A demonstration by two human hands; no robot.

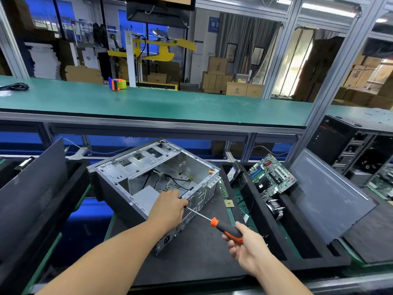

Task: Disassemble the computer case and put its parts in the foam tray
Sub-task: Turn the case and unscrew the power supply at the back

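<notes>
while the left hand (170, 206) grips the open case's (153, 179) rear edge, the right hand (244, 243) holds a screwdriver (214, 223) (tip at that edge), bare mat (197, 258) below.

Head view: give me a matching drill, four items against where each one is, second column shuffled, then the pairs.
Items:
1. screwdriver
2. motherboard
3. tape dispenser
4. computer case

Places:
A. far green bench top
B. on the dark mat, lying on its side, open side up, left hand at its rear edge
C. propped in a foam tray slot, right of the case
D. handle held in the right hand, shaft aimed at the case's rear panel

Pairs: 1-D, 2-C, 3-A, 4-B
</notes>
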